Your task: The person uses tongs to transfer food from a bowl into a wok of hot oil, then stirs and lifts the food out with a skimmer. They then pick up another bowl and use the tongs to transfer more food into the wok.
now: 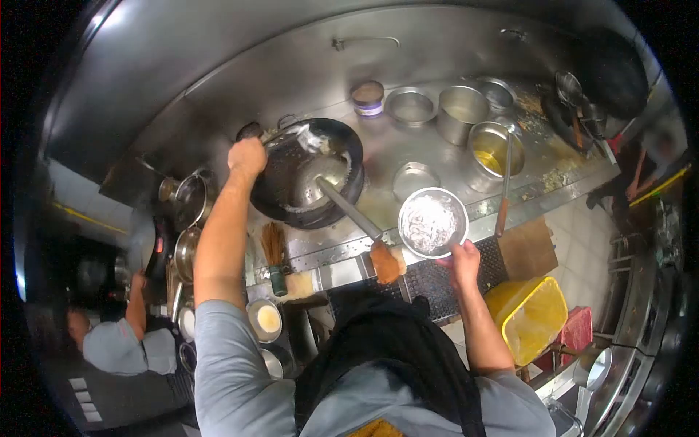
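My right hand (pixel 464 262) grips the rim of a round metal bowl (pixel 433 222) holding a white, glossy mass, tilted towards me over the stove's front edge. My left hand (pixel 247 156) is closed at the far left rim of a black wok (pixel 349 146), beside a dark round knob (pixel 249 131). From there a thin metal spout (pixel 280 134) reaches over the wok, with a whitish splash at its end. What exactly the fingers wrap is partly hidden. Inside the wok rests a long-handled ladle (pixel 342 200), its handle end (pixel 384 264) wrapped orange-brown, pointing towards me.
A bamboo brush (pixel 274 255) lies left of the ladle handle. Metal pots (pixel 464 113), a pot with yellow liquid (pixel 495 156) and a purple-labelled tin (pixel 368 98) stand behind. A yellow bin (pixel 526 317) is on the right. Another person (pixel 124 339) works at left.
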### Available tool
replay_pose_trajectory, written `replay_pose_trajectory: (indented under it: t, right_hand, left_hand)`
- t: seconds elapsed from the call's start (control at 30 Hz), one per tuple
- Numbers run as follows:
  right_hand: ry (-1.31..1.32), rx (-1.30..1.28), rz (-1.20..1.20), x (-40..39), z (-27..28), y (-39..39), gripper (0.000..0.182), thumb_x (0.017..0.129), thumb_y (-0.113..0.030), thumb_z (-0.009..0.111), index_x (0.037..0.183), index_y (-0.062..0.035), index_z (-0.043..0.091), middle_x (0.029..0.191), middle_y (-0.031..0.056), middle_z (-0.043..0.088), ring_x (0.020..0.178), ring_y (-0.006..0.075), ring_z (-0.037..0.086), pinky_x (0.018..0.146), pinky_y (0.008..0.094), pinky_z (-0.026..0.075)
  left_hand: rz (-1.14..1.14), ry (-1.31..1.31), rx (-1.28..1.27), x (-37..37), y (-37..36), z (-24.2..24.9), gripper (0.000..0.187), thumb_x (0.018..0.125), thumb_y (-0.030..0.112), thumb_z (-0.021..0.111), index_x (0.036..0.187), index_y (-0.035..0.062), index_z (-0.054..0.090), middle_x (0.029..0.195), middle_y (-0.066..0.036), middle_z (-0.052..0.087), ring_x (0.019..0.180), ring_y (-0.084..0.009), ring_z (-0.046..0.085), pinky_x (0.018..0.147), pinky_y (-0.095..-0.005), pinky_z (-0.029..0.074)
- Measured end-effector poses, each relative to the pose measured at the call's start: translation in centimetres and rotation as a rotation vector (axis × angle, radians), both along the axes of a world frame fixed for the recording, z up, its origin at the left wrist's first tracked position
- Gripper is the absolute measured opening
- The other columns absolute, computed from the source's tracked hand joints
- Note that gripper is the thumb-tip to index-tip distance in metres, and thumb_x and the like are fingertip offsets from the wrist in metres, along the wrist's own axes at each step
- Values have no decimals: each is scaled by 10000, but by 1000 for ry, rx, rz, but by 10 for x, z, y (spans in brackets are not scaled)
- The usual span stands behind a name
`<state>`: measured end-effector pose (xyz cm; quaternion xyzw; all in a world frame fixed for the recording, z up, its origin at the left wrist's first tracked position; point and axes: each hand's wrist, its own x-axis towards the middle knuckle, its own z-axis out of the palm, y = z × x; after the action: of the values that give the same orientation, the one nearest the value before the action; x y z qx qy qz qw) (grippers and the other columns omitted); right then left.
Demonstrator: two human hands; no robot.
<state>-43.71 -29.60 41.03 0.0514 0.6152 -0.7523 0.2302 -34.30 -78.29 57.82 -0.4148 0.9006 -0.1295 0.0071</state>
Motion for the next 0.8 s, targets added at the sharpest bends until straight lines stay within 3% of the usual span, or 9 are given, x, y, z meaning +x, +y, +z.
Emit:
replay_pose_trajectory:
  t: [0.13,0.23,0.33,0.43,0.63,0.8]
  right_hand:
    - [-6,20,-54,-1,-4,-1,251,867,-39,498,1066,77,598,938,153,676,654,219,681,541,294,592]
    - [-16,13,-49,-9,5,-9,287,868,-49,500,1102,92,589,943,163,675,649,219,681,537,279,580]
    - [51,-15,-15,-29,-21,-12,293,877,-47,496,1115,102,578,960,186,670,650,202,672,555,267,583]
    - [33,-68,1,-40,-8,-16,212,880,-26,498,1034,85,594,903,154,668,643,187,665,557,273,587]
    - [63,-105,38,-65,-12,-13,164,874,-28,513,988,42,609,848,116,664,614,160,651,535,286,579]
    - [56,-86,87,-76,-9,-7,161,874,-46,514,986,31,601,860,116,660,601,177,650,529,292,583]
  left_hand:
    - [65,45,72,15,-13,-18,284,840,250,630,1052,76,704,1074,-172,691,1014,-338,664,877,-429,530]
    - [3,99,28,31,19,24,345,846,290,643,1144,119,676,1066,-155,693,1008,-333,660,871,-435,522]
    - [-225,183,-55,40,72,64,441,835,327,679,1234,144,635,1032,-147,691,987,-326,653,858,-435,510]
    - [-429,125,66,37,159,102,417,803,298,724,1182,136,664,1047,-134,690,944,-320,665,829,-425,523]
    - [-779,-90,91,5,276,84,430,748,268,757,1151,149,666,965,-109,685,836,-309,679,749,-412,549]
    - [-744,-169,80,-26,323,61,384,766,256,737,1129,147,672,978,-104,685,827,-301,682,720,-413,550]
